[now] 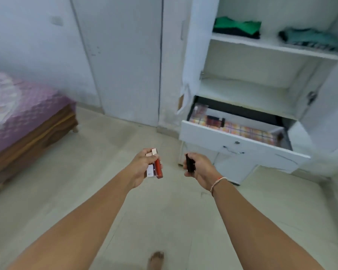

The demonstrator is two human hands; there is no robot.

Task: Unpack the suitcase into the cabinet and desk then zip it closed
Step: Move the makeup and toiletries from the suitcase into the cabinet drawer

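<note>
The left hand [142, 165] is gripping small boxes [154, 168] — long axes upright, tilted slightly; the right hand [200, 168] is holding a black tube [189, 162] upright. The white label's print is too blurred to read — the drawer [242, 147] is standing open.

We see the white cabinet [265, 55] open, with folded green clothes [237, 27] and a teal bundle [310, 38] on its upper shelf. Below, its drawer [240, 141] is pulled out, lined with checked paper and holding small dark cosmetics [214, 121] near its left end.
</note>
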